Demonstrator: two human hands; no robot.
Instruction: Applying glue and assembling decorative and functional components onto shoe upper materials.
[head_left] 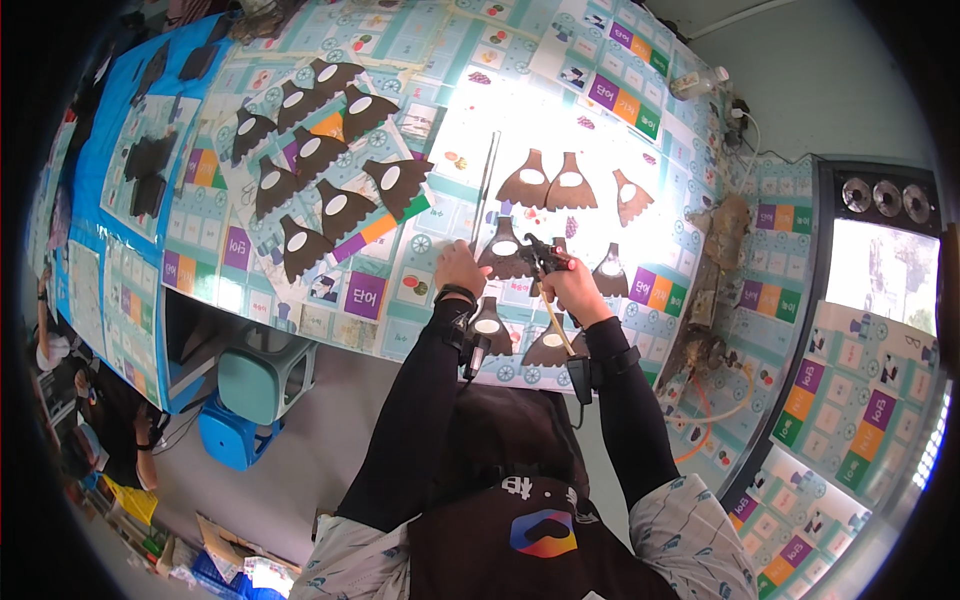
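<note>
My right hand (575,291) is wrapped around a black spray gun (544,256), with a pale hose (556,322) trailing from it toward my body. The gun's nozzle points at the far side, over the dark fan-shaped pieces. To its left my left hand (460,270) rests palm down, fingers apart, at the edge of a brown fan-shaped piece (503,248) with a white oval; whether it presses on the piece I cannot tell. Similar scalloped pieces lie around, such as a pair (569,182) farther off, one (610,270) at the right and one (487,325) nearer me.
Several more fan pieces (340,207) lie on a board at the left. A thin rod (488,185) lies beyond my left hand. At the right edge stand a clear bottle (700,82) and some hoses (725,410). Stools (262,385) stand below the table; another person (110,420) is at far left.
</note>
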